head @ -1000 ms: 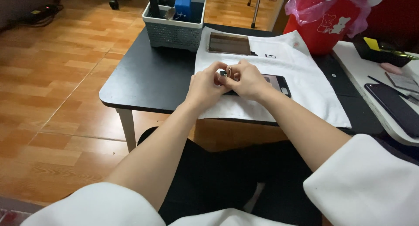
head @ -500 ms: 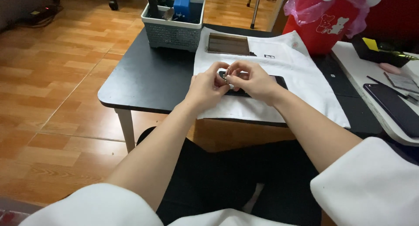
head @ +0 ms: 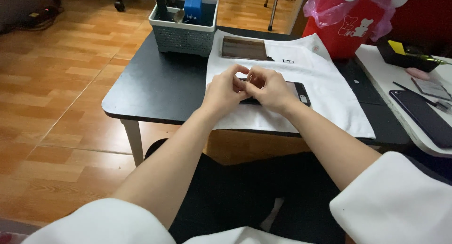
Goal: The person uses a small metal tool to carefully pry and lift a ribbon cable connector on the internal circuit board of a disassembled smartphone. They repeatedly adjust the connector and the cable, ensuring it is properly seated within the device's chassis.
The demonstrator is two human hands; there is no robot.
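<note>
My left hand (head: 225, 91) and my right hand (head: 269, 87) meet over a dark phone (head: 300, 91) that lies on a white cloth (head: 325, 91) on the black table (head: 155, 91). The fingertips of both hands pinch a small shiny part (head: 248, 78) between them. The hands cover most of the phone; only its right end shows. What the small part is cannot be made out.
A grey basket (head: 181, 34) with a blue box stands at the table's back left. A dark flat panel (head: 244, 48) lies on the cloth behind my hands. A red bin (head: 351, 29) with a pink bag is at the back right. Another phone (head: 421, 117) and tools lie on a white table at right.
My hands stay together over the phone. The fingers have shifted slightly around the small part; the left fingers now arch higher over it.
</note>
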